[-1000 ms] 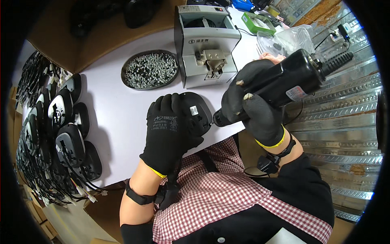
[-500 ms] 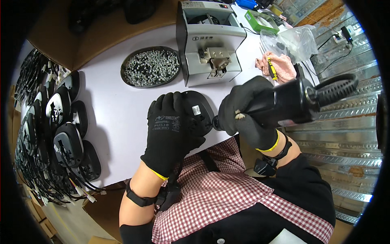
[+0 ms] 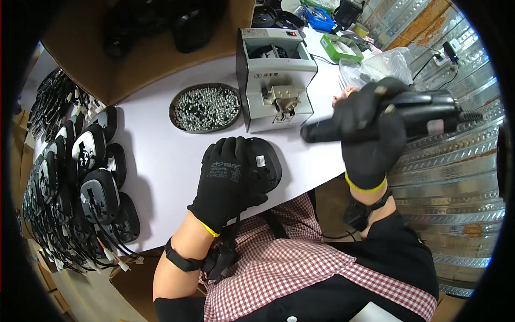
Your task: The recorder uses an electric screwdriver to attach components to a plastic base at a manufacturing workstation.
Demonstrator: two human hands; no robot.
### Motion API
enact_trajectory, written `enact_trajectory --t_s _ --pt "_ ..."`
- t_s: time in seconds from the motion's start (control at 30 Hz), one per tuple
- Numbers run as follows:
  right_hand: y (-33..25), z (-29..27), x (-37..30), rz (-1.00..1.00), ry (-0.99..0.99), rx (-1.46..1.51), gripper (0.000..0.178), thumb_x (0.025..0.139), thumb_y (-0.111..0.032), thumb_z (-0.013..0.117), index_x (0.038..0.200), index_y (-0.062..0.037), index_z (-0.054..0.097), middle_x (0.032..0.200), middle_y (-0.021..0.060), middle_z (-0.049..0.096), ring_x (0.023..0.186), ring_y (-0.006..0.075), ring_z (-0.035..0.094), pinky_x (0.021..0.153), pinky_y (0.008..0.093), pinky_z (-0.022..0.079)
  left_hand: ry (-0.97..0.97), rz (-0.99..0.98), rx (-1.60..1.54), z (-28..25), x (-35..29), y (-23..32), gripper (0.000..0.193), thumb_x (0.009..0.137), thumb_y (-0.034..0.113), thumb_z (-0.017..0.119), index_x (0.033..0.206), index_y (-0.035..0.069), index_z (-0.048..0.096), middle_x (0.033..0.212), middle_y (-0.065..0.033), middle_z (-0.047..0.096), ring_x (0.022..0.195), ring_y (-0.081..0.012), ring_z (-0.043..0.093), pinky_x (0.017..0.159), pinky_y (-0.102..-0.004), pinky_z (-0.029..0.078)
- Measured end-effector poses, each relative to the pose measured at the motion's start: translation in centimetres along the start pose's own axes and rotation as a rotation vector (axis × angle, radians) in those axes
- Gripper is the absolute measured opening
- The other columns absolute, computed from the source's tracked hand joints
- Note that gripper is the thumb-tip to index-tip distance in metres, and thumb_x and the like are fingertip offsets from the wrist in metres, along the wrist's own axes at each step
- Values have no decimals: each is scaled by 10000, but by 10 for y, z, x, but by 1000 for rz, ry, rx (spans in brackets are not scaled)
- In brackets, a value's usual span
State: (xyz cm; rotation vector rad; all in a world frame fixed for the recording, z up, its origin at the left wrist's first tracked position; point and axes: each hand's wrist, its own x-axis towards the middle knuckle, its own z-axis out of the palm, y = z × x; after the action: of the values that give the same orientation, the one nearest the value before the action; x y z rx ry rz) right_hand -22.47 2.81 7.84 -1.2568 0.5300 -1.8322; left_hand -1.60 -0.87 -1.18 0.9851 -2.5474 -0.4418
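My left hand, in a black glove, holds a black oval housing down on the white table. Its fingers and palm cover the left part; a small white label shows on the uncovered side. In my right hand, gloved too and slightly blurred, is a black electric screwdriver. Its tip points left, raised and apart from the housing. Beyond the housing stands a grey screw feeder machine with a metal outlet on its front. Small silver screws fill an oval dark tray beside it.
Several black oval housings with cables are heaped along the left edge. A cardboard box stands behind the screw tray. At the back right are a green tray, a clear plastic bag and a blue tray. A corrugated metal wall borders the right.
The screwdriver in my right hand has lifted off the housing and swung up and to the right. My left hand stays on the housing. The whole view has shifted slightly.
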Motion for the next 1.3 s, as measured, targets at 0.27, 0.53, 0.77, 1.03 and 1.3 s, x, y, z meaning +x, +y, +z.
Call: enact_trajectory --t_s 0.27,0.53,0.77,1.03,1.3 --pt "28 -16 34 33 18 -403 250 834 35 482 1073 -41 478 679 64 503 573 148 480 530 303 438 -125 107 -117 -7 8 0 953 468 257 876 1287 38 441 1280 -202 481 1198 -387 449 1027 -479 355" --pt "38 4 20 86 28 -190 221 880 -192 541 1064 -88 476 677 13 445 565 135 436 557 302 406 -34 106 10 25 -23 31 516 773 102 516 1270 -26 464 1369 -198 439 1301 -353 394 1090 -472 294" --pt "75 26 23 226 -65 -152 252 902 -168 523 1124 -71 457 697 43 458 590 151 444 568 319 396 0 141 51 29 -25 25 633 722 214 617 1290 -9 450 1357 -194 442 1287 -345 412 1088 -479 302" --pt "98 29 19 306 67 25 269 808 49 616 1054 -22 533 710 69 597 568 146 613 473 264 500 -39 129 55 27 -26 26 610 764 205 564 1315 -22 434 1380 -202 428 1306 -338 399 1100 -464 293" --pt "104 39 24 386 -112 -205 183 805 81 474 949 -31 461 633 74 493 519 146 485 494 294 431 -23 132 44 23 -26 26 588 765 161 561 1310 -26 445 1371 -204 441 1298 -341 407 1100 -462 295"
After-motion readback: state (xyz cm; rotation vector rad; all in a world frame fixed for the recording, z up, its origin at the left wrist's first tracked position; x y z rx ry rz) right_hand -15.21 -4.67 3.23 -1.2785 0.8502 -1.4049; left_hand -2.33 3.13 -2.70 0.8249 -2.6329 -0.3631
